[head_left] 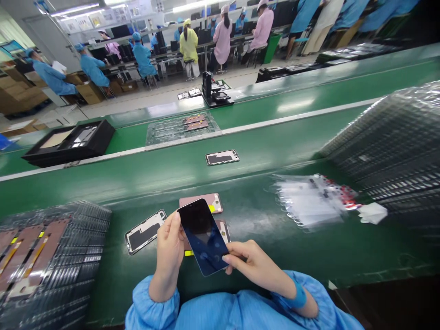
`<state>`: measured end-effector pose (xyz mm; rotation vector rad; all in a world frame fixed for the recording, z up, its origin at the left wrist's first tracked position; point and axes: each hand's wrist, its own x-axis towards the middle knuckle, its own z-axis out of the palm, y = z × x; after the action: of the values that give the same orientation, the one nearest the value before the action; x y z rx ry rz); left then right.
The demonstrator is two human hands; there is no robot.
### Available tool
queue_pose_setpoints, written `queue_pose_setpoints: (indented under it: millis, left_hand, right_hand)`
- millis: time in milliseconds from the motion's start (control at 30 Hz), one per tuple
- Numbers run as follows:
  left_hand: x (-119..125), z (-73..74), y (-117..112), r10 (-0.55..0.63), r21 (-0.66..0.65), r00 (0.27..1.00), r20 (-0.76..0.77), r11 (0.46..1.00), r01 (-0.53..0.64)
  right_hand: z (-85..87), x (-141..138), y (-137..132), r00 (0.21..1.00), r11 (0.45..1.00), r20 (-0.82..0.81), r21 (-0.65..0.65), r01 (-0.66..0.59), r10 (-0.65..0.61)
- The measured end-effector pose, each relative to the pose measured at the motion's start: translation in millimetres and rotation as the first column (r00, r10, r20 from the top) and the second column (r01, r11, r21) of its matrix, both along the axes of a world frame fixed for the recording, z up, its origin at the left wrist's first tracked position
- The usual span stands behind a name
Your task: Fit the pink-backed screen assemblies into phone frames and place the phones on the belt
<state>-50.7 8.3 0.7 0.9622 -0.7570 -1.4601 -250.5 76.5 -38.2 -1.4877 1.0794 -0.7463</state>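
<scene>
A dark, glossy phone screen (204, 238) is held up and tilted between my two hands, above the green work surface. My left hand (170, 240) grips its upper left edge, thumb on the front. At the lower right edge, my right hand (245, 261) pinches it between thumb and fingers. Behind the screen lies a pinkish phone panel (192, 201) with a yellow tab. A second such panel (223, 230) is mostly covered by the screen. Left of my left hand rests a phone frame (145, 232) with a black patch inside.
Stacked clear trays (51, 256) with pinkish panels stand at the left; a taller tray stack (395, 142) rises at the right. Thin clear plastic strips (309, 199) lie near it. Another phone frame (222, 157) sits farther back. A black box (70, 142) stands beyond the white rail.
</scene>
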Motion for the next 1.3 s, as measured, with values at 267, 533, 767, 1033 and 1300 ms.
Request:
queue_pose_setpoints:
  millis: [267, 533, 767, 1033, 1300]
  left_hand:
    - [36.4, 10.1, -59.2, -0.367, 0.21, 0.92, 0.137, 0.918, 0.335]
    - [78.3, -4.2, -203.3, 0.144, 0.097, 0.94, 0.31, 0.979, -0.182]
    - [91.6, -19.9, -251.1, 0.285, -0.139, 0.709, 0.645, 0.956, -0.258]
    - [-13.6, -67.7, -290.2, -0.064, -0.102, 0.369, 0.927, 0.905, 0.414]
    - [-13.6, -85.8, -291.0, -0.08, -0.059, 0.226, 0.971, 0.834, 0.548]
  right_hand:
    - [-5.2, -3.5, -27.7, 0.987, 0.995, 0.159, 0.095, -0.041, 0.026]
    - [-28.7, 12.2, -57.2, 0.842, 0.782, -0.493, -0.605, -0.15, -0.219]
    - [-44.7, 24.3, -105.7, 0.698, 0.718, -0.629, -0.654, -0.238, -0.342]
    - [-53.2, 35.1, -139.6, 0.698, 0.628, -0.667, -0.667, -0.402, -0.261]
    - [-54.4, 31.1, -126.1, 0.821, 0.496, -0.485, -0.815, -0.3, -0.301]
